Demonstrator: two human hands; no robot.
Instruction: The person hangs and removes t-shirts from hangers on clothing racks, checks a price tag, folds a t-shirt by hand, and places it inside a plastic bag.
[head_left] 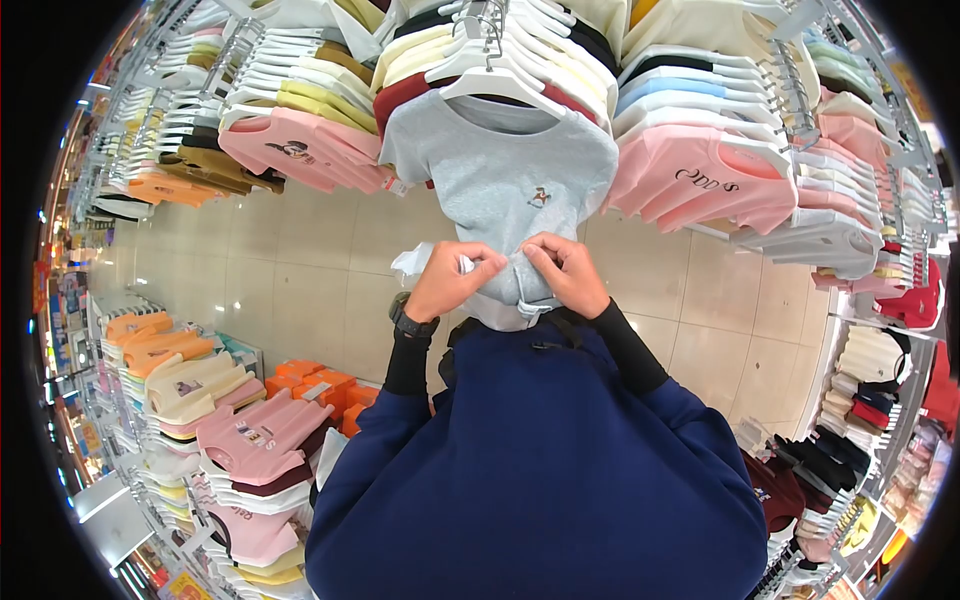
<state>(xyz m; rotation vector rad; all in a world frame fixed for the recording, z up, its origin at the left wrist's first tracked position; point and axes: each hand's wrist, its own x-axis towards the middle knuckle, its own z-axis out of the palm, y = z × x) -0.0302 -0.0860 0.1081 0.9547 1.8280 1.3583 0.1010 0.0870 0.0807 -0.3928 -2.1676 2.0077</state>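
Observation:
A light grey T-shirt with a small rocking-horse motif hangs from a white hanger at the front of a rack. Its lower part is drawn toward me, bunched between my hands. My left hand has thumb and finger pinched on the grey cloth. Something small and white shows inside its curled fingers; its kind is unclear. Opposite, my right hand pinches the same cloth, close to the left fingertips. Crumpled white material sticks out beside my left hand. Below the fingers lies a whitish piece, partly hidden.
Pink T-shirts hang left of the grey one, and another pink shirt hangs to the right. Orange boxes sit low at left, near more racked clothes. Beige floor tiles show between the racks.

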